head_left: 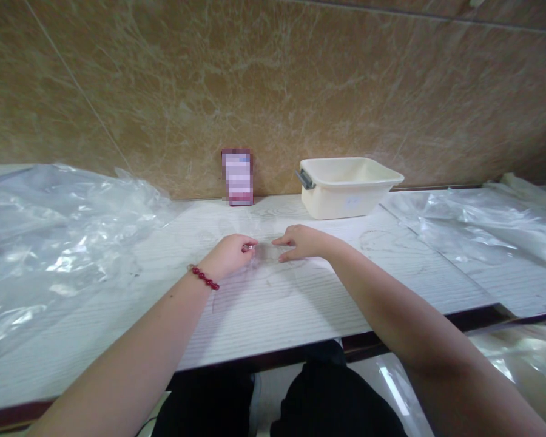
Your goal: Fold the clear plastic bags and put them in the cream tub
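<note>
My left hand (232, 254), with a red bead bracelet (203, 278) at its wrist, is just above the white wood-grain table (273, 321). Its fingers are closed in a pinch, and a small shiny bit shows at the fingertips, too small to name. Facing it across a short gap, my right hand (304, 241) has thumb and fingers apart with nothing visible between them. Faint clear outlines, perhaps thin film, show on the table around the hands; I cannot make out their shape.
Against the marble-look wall (273, 91) leans a phone (239, 177) with a blurred screen. To its right stands a cream plastic tub (341, 201) with a grey handle. Crumpled clear plastic sheeting lies at the left (68, 237) and more plastic sheeting at the right (486, 218).
</note>
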Demonstrator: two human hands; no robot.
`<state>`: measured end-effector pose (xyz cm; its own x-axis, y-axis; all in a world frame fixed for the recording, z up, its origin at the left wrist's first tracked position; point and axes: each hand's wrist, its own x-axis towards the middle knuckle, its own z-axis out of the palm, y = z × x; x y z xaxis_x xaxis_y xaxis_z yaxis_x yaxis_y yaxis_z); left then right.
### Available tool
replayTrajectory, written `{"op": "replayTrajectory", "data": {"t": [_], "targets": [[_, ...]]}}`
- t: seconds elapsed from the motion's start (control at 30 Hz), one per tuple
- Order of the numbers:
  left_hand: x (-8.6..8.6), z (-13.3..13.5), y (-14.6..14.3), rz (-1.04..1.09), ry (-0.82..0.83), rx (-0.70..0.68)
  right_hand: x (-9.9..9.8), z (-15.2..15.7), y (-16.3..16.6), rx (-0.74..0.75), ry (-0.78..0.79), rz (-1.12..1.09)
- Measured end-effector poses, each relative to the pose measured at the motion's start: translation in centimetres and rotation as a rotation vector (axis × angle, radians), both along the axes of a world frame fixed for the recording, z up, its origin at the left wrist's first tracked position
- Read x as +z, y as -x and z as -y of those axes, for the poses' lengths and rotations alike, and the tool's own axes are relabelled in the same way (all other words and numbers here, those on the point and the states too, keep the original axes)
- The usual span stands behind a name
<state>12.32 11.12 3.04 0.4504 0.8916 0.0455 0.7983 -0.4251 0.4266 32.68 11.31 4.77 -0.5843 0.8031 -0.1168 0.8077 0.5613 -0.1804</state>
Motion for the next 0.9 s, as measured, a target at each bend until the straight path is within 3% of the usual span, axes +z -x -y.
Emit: {"op": "replayTrajectory", "data": {"t": [0.17,0.3,0.37,0.47,0.53,0.9], "targets": [[0.3,0.1,0.1,-0.041,-0.001,0.016,0.3,0.1,-0.1,0.016,0.039,0.083],[0.4,0.7,-0.3,-0.105,-0.22,0.032,0.5,0.2,-0.2,0.017,0.065,0.085],[0.3,1.2,-0.9,-0.103,-0.281,-0.074,0.6,0.3,-0.2,-0.001,0.083,0.08],[0.1,2.2,-1.8,-0.144,-0.169,-0.324,0.7,0.4,-0.2,-0.018,0.112,0.076],[-0.1,2.6,-2.1,-0.199,-0.082,-0.392,0.7,0.4,-0.3,-0.041,0.127,0.079],[1.1,1.8,0.8,-0.377,0.109,-0.217,0.9,0.7,-0.3,-0.11,0.186,0.12]]}}
